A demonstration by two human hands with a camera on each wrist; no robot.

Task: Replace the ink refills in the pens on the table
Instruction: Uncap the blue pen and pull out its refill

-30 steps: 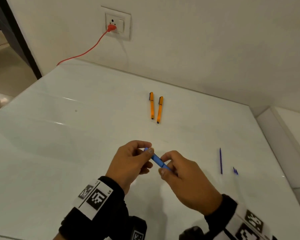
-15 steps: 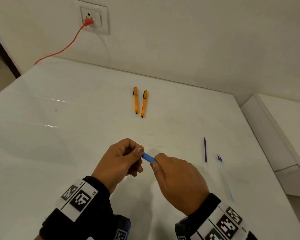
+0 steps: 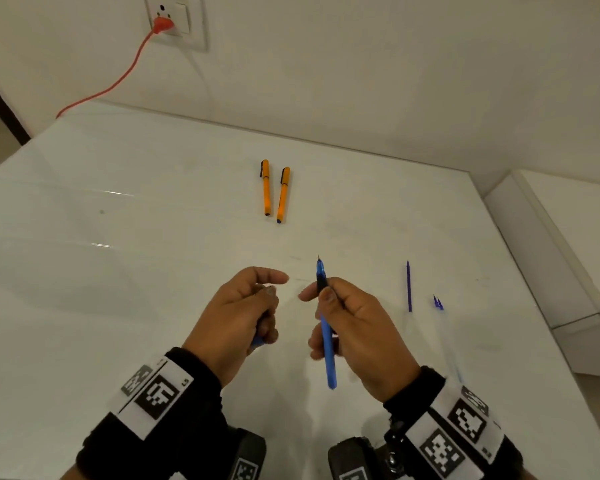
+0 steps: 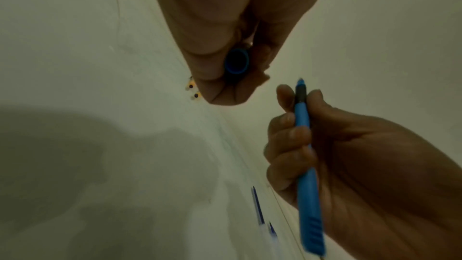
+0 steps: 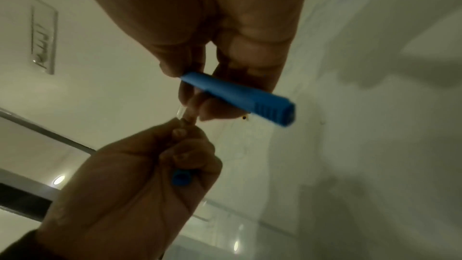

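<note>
Uncapping step: right hand [image 3: 354,327] gripping blue pen [image 3: 327,351] tip-up above bench [image 3: 118,306], left hand [image 3: 236,317] curling fingers round cap [image 4: 236,62]. Next, prob.: parking cap, opening barrel, pulling refill; spare refill [image 3: 409,285] lying rightward.

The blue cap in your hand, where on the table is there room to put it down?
The left hand holds the blue cap. The table is bare on its whole left side, left of the orange pens. The strip between those pens and the hands is free too. The right is crowded: a refill and small blue tips.
</note>
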